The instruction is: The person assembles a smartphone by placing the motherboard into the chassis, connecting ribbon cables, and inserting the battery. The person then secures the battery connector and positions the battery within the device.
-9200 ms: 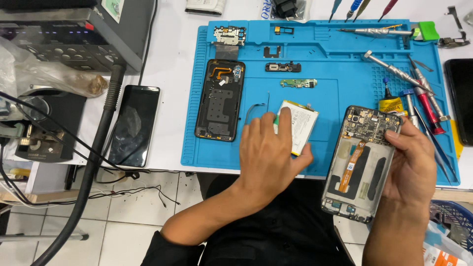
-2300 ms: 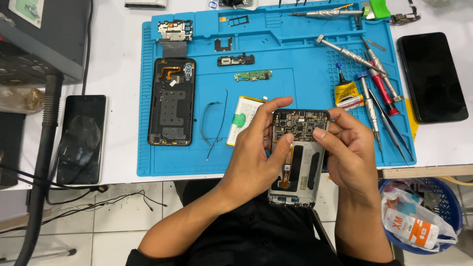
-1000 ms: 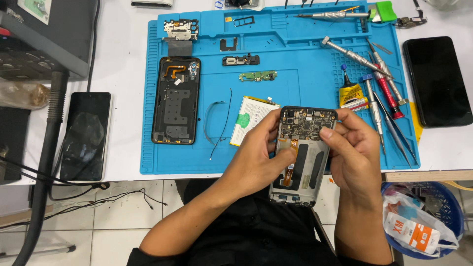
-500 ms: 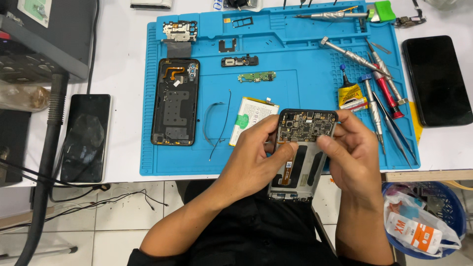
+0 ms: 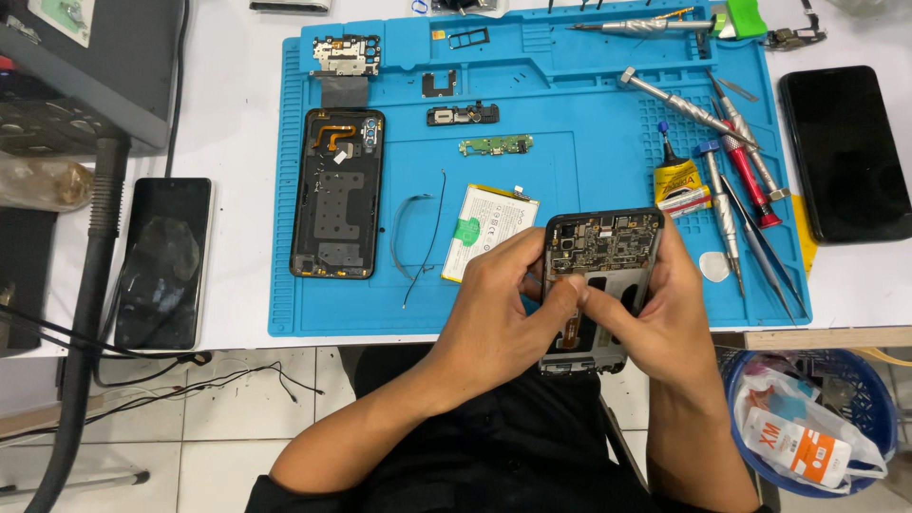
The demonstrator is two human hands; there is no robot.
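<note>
Opened phone [image 5: 604, 249] now held w/ both: left hand [image 5: 503, 318] & right hand [image 5: 655, 318] pinching at its mid, fingertips met since 0.5 s ago; battery [image 5: 489, 231] out on mat [image 5: 589, 161].

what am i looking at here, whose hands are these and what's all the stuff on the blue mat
This is one picture from a camera worn on a person's head, looking down at their own two bare hands at a white workbench. The left hand and right hand together hold an opened phone frame with its circuit board showing, fingertips meeting at its middle. Under them lies a blue work mat. On the mat: a black phone back shell, a flat white battery, a thin loose cable, small removed parts along the top, and screwdrivers with a small glue tube on the right. Two dark phones lie off the mat, one on each side.
</note>
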